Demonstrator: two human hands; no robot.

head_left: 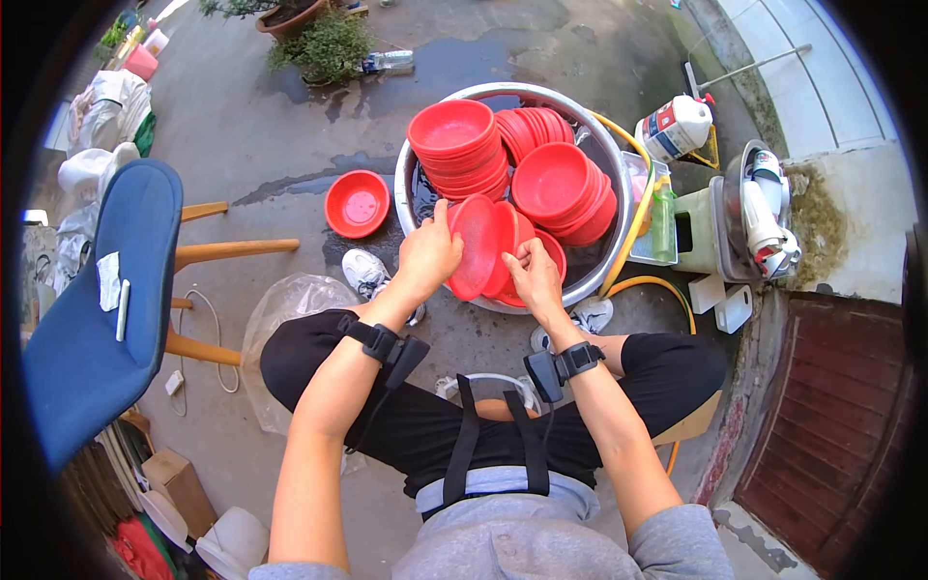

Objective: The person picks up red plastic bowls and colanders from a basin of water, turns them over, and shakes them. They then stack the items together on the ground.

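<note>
My left hand (pixel 430 251) is closed on the left rim of a tilted red plastic bowl (pixel 474 247). Close against that bowl, on its right, more red bowls stand on edge. My right hand (pixel 534 276) pinches a rim among these; which bowl exactly is hard to tell. Both hands are over the near edge of a large metal basin (pixel 402 174). Inside the basin are a tall stack of red bowls (pixel 452 145), a leaning row (pixel 534 130) behind it and another stack (pixel 561 188) at the right. Dark water shows between them.
One red bowl (pixel 358 204) sits on the wet ground left of the basin. A yellow hose (pixel 646 193) runs along the basin's right side, near a clear tray with a green bottle (pixel 663 220). A blue chair (pixel 106 290) stands at left, a white jug (pixel 675 128) at right.
</note>
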